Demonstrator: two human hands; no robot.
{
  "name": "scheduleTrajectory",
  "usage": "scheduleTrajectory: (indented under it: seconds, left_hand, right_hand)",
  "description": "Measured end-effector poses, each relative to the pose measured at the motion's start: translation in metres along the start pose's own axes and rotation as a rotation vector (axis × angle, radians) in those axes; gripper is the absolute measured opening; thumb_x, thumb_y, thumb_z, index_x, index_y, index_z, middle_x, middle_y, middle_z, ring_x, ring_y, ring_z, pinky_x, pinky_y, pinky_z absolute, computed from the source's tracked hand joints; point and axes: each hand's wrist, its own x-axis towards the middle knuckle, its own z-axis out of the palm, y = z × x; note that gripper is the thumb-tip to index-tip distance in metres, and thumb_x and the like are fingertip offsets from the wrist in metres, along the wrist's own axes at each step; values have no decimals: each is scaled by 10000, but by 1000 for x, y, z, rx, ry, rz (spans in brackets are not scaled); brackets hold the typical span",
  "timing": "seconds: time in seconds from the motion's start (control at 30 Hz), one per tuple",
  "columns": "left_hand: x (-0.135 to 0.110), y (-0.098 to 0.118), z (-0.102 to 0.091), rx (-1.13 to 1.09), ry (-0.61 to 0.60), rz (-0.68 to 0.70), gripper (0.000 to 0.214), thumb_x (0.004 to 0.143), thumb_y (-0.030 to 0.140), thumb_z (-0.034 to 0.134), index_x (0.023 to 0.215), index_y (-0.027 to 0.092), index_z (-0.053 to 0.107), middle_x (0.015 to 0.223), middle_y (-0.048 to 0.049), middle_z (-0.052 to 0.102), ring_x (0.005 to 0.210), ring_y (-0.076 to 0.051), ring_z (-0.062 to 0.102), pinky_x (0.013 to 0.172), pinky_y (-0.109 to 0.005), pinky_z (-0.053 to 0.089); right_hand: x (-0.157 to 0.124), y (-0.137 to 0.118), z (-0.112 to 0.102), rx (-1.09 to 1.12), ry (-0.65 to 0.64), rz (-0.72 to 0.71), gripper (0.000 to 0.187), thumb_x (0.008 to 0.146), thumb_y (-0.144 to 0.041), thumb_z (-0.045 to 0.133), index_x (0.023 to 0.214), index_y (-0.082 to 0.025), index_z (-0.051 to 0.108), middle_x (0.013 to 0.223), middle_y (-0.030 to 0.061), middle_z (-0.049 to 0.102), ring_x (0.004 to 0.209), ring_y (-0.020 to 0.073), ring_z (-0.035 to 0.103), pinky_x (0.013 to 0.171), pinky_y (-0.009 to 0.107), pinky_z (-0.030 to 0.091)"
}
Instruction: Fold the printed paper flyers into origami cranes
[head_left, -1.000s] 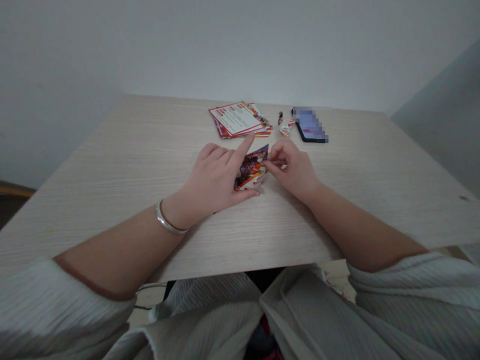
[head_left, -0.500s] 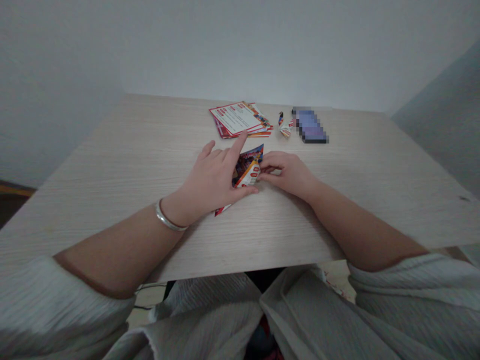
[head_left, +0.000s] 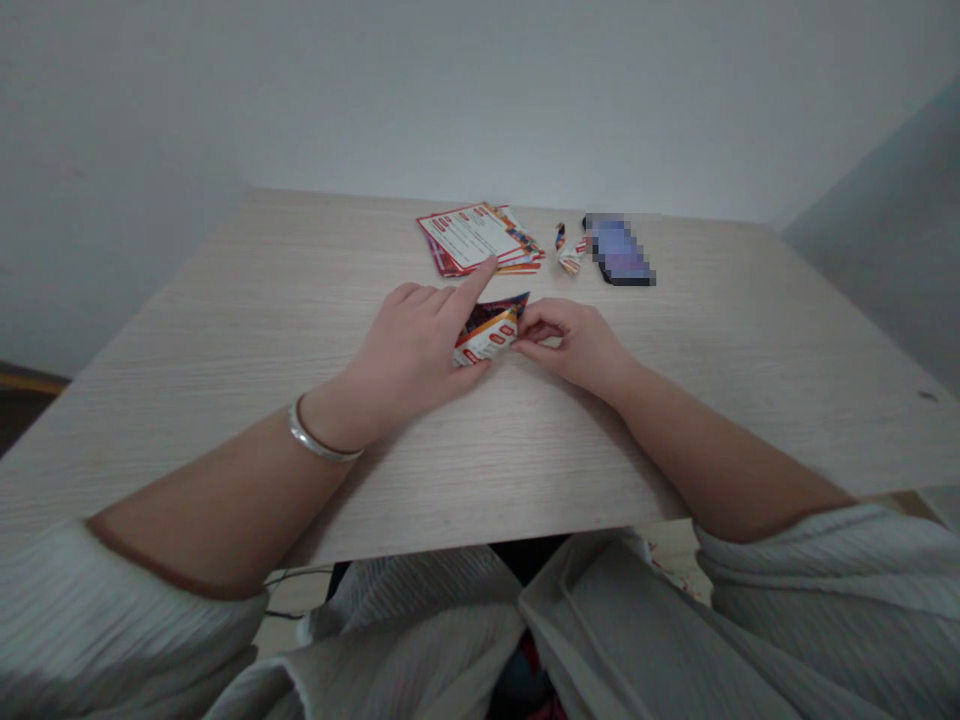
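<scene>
A glossy printed paper sheet [head_left: 489, 338], white with red labels on one side and dark and colourful on the other, is folded over on the table between my hands. My left hand [head_left: 412, 335], a silver bangle at its wrist, lies over the left part of the sheet. Its index finger and thumb are stretched out and apart, and part of the paper is hidden under the palm. On the other side, my right hand [head_left: 574, 340] pinches the sheet's right end between thumb and fingers. The fingertips themselves are partly hidden.
Behind my hands lies a stack of similar printed sheets [head_left: 476, 237]. Right of it sits a small folded paper piece [head_left: 569, 258], close to a phone [head_left: 622, 250] with a blurred screen. A wall [head_left: 480, 100] rises behind the pale wooden table [head_left: 480, 480].
My left hand has slid slightly left and turned, with its outer fingers lower. The sheet's white side is folded further up over the dark side. My right hand has barely moved.
</scene>
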Motion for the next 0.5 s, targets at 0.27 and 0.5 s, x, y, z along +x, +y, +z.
scheduleTrajectory:
  seconds: [0.27, 0.5]
  left_hand:
    - [-1, 2, -7, 40, 18, -94, 877, 973, 564, 642, 1676, 204, 262, 1219, -154, 763, 1032, -317, 736, 849, -396, 543]
    - [2, -5, 8, -125, 133, -116, 691, 908, 492, 741, 1511, 233, 523, 1283, -116, 752, 1108, -322, 722, 946, -436, 556]
  right_hand:
    - [0, -9, 1, 45, 100, 49, 70, 844, -276, 728, 841, -224, 681, 807, 8, 723, 706, 166, 657, 703, 332, 555]
    - [0, -2, 9, 158, 220, 72, 220, 814, -404, 797, 874, -249, 652, 826, -6, 736, 736, 168, 700, 723, 338, 598]
